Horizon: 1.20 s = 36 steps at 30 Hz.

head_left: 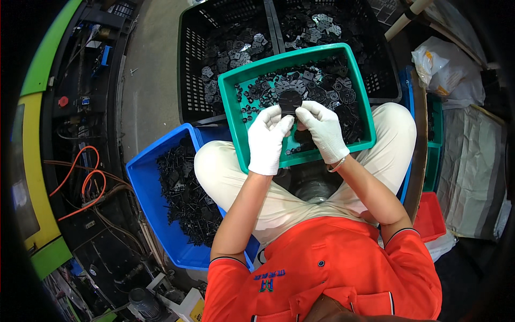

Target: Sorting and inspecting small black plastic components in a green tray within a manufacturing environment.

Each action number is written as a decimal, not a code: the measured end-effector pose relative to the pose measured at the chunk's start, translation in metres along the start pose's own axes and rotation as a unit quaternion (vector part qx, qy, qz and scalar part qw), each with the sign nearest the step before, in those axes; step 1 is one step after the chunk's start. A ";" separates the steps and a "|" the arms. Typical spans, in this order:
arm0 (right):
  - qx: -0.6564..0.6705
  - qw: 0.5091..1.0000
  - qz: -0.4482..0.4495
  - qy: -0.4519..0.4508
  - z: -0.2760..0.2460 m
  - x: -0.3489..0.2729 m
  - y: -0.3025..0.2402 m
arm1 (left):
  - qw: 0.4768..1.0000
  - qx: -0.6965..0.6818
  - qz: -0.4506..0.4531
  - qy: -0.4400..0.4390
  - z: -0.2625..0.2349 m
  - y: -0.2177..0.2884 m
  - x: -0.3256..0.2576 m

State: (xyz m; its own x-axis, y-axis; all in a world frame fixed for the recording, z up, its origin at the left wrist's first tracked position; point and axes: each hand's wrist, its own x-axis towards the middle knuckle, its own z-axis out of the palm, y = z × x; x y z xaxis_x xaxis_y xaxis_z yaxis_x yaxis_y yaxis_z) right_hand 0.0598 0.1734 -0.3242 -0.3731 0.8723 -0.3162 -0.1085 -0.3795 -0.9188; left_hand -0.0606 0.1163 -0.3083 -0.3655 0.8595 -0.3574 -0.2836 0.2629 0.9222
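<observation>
Both hands wear white gloves and meet over a green tray [229,115] that rests across my lap. Between them they pinch a round black plastic part [290,100]. My left hand [268,137] grips its lower left edge with thumb and fingers. My right hand [324,130] is closed on its lower right edge. Under the hands, the tray holds many black plastic pieces [316,88], flat and round ones mixed, with small loose bits toward the left side.
A large black perforated crate [193,80] with black parts stands beyond the tray. At left is a blue bin [155,214] of thin black pieces, beside machinery with orange hoses [88,188]. To the right are a red bin [429,217] and plastic bags [450,75].
</observation>
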 end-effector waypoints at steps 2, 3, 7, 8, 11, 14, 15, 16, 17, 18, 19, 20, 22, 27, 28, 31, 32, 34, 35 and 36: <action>-0.008 1.000 -0.005 0.008 -0.001 0.000 0.001 | 0.999 -0.032 0.004 0.012 0.003 -0.006 -0.001; -0.001 1.000 0.003 -0.010 -0.001 0.000 0.002 | 0.998 -0.065 0.008 0.025 0.005 -0.010 -0.001; -0.008 1.000 -0.010 -0.025 0.005 -0.003 -0.005 | 0.991 -0.127 0.017 0.037 0.011 -0.021 0.000; -0.008 1.000 -0.010 -0.023 0.002 -0.002 -0.004 | 0.988 -0.147 0.010 0.040 0.013 -0.021 0.000; -0.072 0.996 -0.028 -0.043 -0.009 0.003 0.004 | 0.988 -0.149 -0.004 0.043 0.017 -0.018 -0.001; -0.095 0.994 -0.041 -0.021 -0.011 0.004 0.003 | 0.992 -0.118 -0.012 0.035 0.018 -0.021 0.002; -0.087 0.995 -0.044 -0.004 -0.010 0.003 0.000 | 0.994 -0.105 -0.013 0.026 0.018 -0.022 0.002; -0.079 0.996 -0.047 0.013 -0.011 0.003 -0.001 | 0.994 -0.105 -0.014 0.024 0.019 -0.023 0.003; -0.080 0.996 -0.048 0.015 -0.013 0.004 0.000 | 0.995 -0.094 -0.019 0.020 0.019 -0.023 0.005; -0.077 0.996 -0.048 0.013 -0.017 0.008 0.002 | 0.996 -0.084 -0.025 0.015 0.020 -0.023 0.006; -0.074 0.996 -0.048 0.011 -0.021 0.012 0.003 | 0.996 -0.084 -0.021 0.002 0.017 -0.027 0.011; -0.047 0.999 -0.013 -0.005 -0.030 0.017 -0.007 | 0.996 -0.088 -0.018 -0.014 0.014 -0.030 0.018; -0.014 0.999 0.010 -0.035 -0.049 0.034 -0.030 | 1.000 -0.004 -0.010 -0.003 0.013 -0.025 0.030; 0.175 0.983 0.032 0.049 -0.092 0.118 -0.088 | 0.902 0.331 0.277 -0.031 0.049 -0.025 0.090; 0.185 0.973 0.057 0.124 -0.093 0.127 -0.100 | 0.849 0.402 0.341 -0.034 0.061 -0.024 0.101; 0.151 0.985 0.005 0.081 -0.118 0.134 -0.091 | 0.782 0.514 0.343 -0.083 0.093 -0.022 0.120; 0.135 0.988 -0.017 0.074 -0.121 0.129 -0.089 | 0.759 0.538 0.357 -0.084 0.100 -0.026 0.126; 0.071 0.996 -0.030 0.045 -0.135 0.121 -0.073 | 0.753 0.578 0.299 -0.097 0.118 -0.021 0.130; 0.067 0.996 -0.026 0.044 -0.133 0.114 -0.071 | 0.753 0.600 0.248 -0.108 0.123 -0.014 0.128; 0.064 0.997 -0.021 0.043 -0.128 0.108 -0.069 | 0.753 0.600 0.247 -0.111 0.124 -0.012 0.129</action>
State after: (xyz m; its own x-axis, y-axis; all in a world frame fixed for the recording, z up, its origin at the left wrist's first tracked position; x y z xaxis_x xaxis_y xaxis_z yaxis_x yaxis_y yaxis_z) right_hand 0.1453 0.3329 -0.3255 -0.2860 0.9096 -0.3014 -0.2421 -0.3729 -0.8957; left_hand 0.0059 0.2782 -0.3472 0.0304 0.9994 -0.0161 0.8920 -0.0199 0.4516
